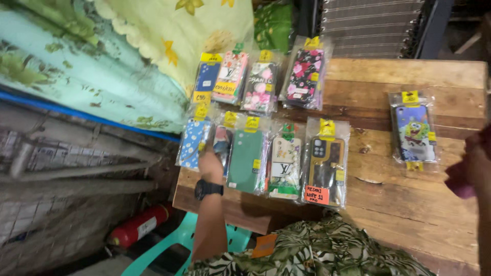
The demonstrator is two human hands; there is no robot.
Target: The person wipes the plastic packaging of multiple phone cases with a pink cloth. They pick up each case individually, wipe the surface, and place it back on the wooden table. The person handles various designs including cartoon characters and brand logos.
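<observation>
Phone cases [284, 162] in clear sleeves lie in rows on the wooden table [409, 204], left hand [210, 166] pressing the row's left end, fingers hidden, lining-up step seemingly underway.

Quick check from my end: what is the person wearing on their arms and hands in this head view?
The left arm is bare below a short-sleeved shirt printed with green and cream leaves. A black wristwatch with a dark strap sits on that wrist. No gloves show. The right hand at the frame edge is blurred.

One head-worn camera looks steeply down, close over a wooden table [409, 204] of phone cases [286, 153].
</observation>
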